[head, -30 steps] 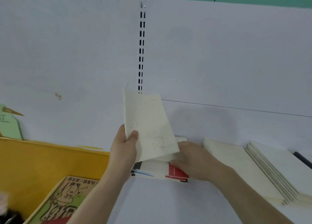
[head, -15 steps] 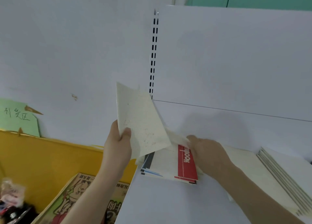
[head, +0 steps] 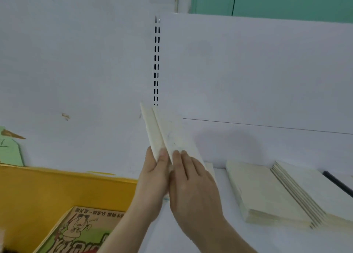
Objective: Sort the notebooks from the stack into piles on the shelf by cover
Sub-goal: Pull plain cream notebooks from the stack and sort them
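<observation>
Notebooks with cream covers (head: 168, 136) are held upright above the near left part of the white shelf (head: 219, 239), seen almost edge-on, so that two pale slabs meet in a narrow V which leans up and to the left. The cover facing right is off-white and faintly speckled with small grey-blue marks (no print can be read on it). The left hand (head: 154, 178) is wrapped round the lower end of the left slab, with the thumb pressed on its edge. The right hand (head: 191, 188) is laid flat against the right slab, fingers straight and together, fingertips pointing up; nothing is curled round by it. A sliver of another notebook is glimpsed just behind the right hand.

Farther right on the shelf, a low pile of cream notebooks (head: 263, 193) is laid flat, and just beside it a second pile (head: 313, 197) is fanned so that its edges step down. A dark strip (head: 338, 184) is seen at the far right. To the left, a yellow box (head: 63, 188) is set, with a cartoon-covered book (head: 84, 231) inside. A slotted upright (head: 156, 62) runs down the white back panel.
</observation>
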